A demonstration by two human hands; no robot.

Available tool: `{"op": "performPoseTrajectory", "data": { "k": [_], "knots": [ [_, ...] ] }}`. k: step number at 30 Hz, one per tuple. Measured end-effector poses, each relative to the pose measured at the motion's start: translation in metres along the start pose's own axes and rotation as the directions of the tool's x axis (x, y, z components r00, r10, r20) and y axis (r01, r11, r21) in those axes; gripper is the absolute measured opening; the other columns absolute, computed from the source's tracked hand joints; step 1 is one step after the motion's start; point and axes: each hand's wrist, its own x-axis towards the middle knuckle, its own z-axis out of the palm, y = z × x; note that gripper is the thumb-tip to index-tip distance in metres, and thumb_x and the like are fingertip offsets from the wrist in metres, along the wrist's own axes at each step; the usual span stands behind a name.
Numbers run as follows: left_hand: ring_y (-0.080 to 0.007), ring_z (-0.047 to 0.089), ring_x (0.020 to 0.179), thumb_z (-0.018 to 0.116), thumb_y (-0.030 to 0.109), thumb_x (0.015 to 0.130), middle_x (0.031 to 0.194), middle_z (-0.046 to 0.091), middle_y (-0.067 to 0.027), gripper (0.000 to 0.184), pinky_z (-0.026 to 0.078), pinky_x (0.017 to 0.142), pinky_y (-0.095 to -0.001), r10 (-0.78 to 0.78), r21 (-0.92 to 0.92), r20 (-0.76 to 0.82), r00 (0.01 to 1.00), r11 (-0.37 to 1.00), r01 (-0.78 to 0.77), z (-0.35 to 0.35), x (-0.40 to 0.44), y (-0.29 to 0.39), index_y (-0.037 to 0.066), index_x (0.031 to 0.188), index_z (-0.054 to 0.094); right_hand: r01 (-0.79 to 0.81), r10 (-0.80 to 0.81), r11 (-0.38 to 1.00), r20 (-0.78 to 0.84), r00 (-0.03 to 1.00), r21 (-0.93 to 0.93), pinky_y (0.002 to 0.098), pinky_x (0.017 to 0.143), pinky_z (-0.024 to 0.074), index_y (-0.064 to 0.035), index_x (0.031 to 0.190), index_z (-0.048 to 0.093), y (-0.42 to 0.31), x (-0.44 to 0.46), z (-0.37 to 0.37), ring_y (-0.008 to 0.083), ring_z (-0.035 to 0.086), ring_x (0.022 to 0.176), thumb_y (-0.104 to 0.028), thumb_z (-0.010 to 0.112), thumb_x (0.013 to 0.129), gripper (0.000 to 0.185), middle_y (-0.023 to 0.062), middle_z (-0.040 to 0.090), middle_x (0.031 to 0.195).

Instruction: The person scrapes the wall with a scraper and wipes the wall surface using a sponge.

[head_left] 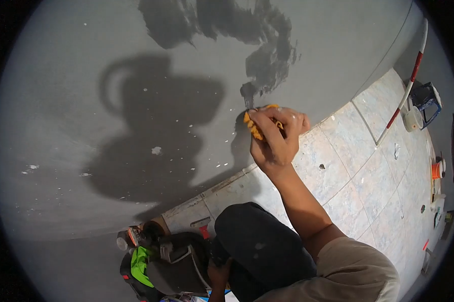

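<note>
My right hand (277, 136) is closed around a crumpled orange cloth (254, 127) and presses it against the grey wall (197, 146), just above the floor line. Dark, wet-looking patches (270, 65) run up the wall above the hand, and small white specks dot the surface. Low down beside my bent knee, my left hand (219, 274) is partly in shade, its fingers closed round what looks like the dark handle of a scraper. The scraper (203, 230) has a red part and a wide flat blade pointing up toward the wall.
A dark bag (179, 272) with a bright green cloth (140, 267) sits at lower left, near several jars or rolls. Pale tiles (358, 166) cover the floor. At right are a red-and-white pole (406, 95), a white bucket (413, 119) and a blue step stool (426, 105).
</note>
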Motion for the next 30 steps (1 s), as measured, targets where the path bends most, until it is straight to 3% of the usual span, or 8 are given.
{"op": "performPoseTrajectory", "data": {
  "k": [4,6,16,18,21,25,27,30],
  "knots": [
    [-0.0361,0.073,0.109,0.095,0.042,0.07,0.115,0.075,-0.0191,0.075,0.055,0.092,-0.0448,-0.094,-0.043,0.033,0.995,0.995,0.095,-0.003,-0.005,0.005,0.0,0.125,0.066,-0.029,0.029,0.999,-0.003,1.0,0.041,0.0401,0.089,0.0267,-0.0111,0.1,0.078,0.001,-0.01,0.005,0.019,0.058,0.096,-0.004,0.081,0.062,0.039,0.0004,0.066,0.103],
    [-0.0351,0.073,0.107,0.095,0.043,0.071,0.113,0.075,-0.0176,0.073,0.055,0.092,-0.0444,-0.015,-0.077,0.014,1.0,0.997,0.016,0.0,-0.001,0.005,0.0,0.124,0.066,-0.067,0.068,0.998,0.048,0.997,-0.005,0.0382,0.093,0.0347,-0.0093,0.104,0.078,0.001,-0.017,0.004,0.023,0.06,0.096,0.002,0.074,0.062,0.044,0.0049,0.067,0.103],
    [-0.035,0.073,0.103,0.094,0.041,0.071,0.11,0.075,-0.0161,0.07,0.055,0.09,-0.0438,-0.045,-0.02,0.069,0.997,0.999,0.047,0.0,0.002,-0.013,0.0,0.12,0.066,-0.015,0.015,1.0,0.032,0.999,0.001,0.038,0.091,0.0365,-0.009,0.106,0.078,0.009,-0.012,0.002,0.0234,0.061,0.095,0.003,0.072,0.061,0.047,0.005,0.068,0.102],
    [-0.0326,0.071,0.099,0.091,0.028,0.075,0.107,0.074,-0.0155,0.056,0.054,0.09,-0.0446,0.01,-0.088,0.03,0.999,0.996,-0.008,0.003,0.005,-0.014,0.0,0.116,0.066,-0.001,0.001,1.0,0.003,1.0,0.004,0.038,0.092,0.0364,-0.0089,0.107,0.078,0.011,-0.01,0.004,0.0234,0.061,0.095,0.003,0.072,0.062,0.047,0.005,0.068,0.102],
    [-0.0331,0.072,0.099,0.095,0.04,0.072,0.107,0.073,-0.0155,0.068,0.055,0.088,-0.044,-0.005,-0.113,0.057,0.998,0.994,0.011,0.004,0.009,-0.018,0.0,0.119,0.066,-0.003,0.003,1.0,0.009,1.0,-0.009,0.038,0.091,0.0363,-0.0085,0.106,0.078,0.01,-0.01,0.004,0.0232,0.061,0.095,0.003,0.072,0.062,0.046,0.0047,0.068,0.102],
    [-0.0328,0.072,0.098,0.095,0.04,0.072,0.106,0.073,-0.0155,0.069,0.055,0.088,-0.0439,-0.035,-0.102,0.031,0.999,0.994,0.038,-0.001,0.001,0.0,-0.001,0.119,0.066,0.007,-0.007,1.0,0.006,1.0,0.019,0.0379,0.092,0.0359,-0.0089,0.106,0.078,0.009,-0.002,0.004,0.023,0.061,0.096,0.004,0.072,0.061,0.046,0.0046,0.068,0.101],
    [-0.0335,0.072,0.098,0.095,0.042,0.072,0.105,0.073,-0.0156,0.069,0.056,0.088,-0.0436,-0.03,-0.082,0.041,0.999,0.996,0.034,0.001,0.005,-0.007,-0.001,0.118,0.066,-0.025,0.025,0.999,-0.016,1.0,0.024,0.041,0.09,0.0274,-0.0131,0.104,0.077,0.01,-0.008,0.007,0.0204,0.058,0.098,-0.001,0.079,0.062,0.044,0.0,0.065,0.104],
    [-0.034,0.072,0.096,0.095,0.043,0.071,0.102,0.073,-0.0154,0.069,0.056,0.087,-0.0433,-0.024,-0.024,-0.003,1.0,0.999,0.024,0.007,0.004,-0.014,-0.001,0.116,0.067,-0.025,0.025,0.999,0.014,1.0,0.037,0.0413,0.09,0.0272,-0.0133,0.103,0.077,0.006,0.0,0.002,0.0207,0.058,0.097,-0.001,0.08,0.063,0.042,0.0001,0.065,0.103]
  ]
}}
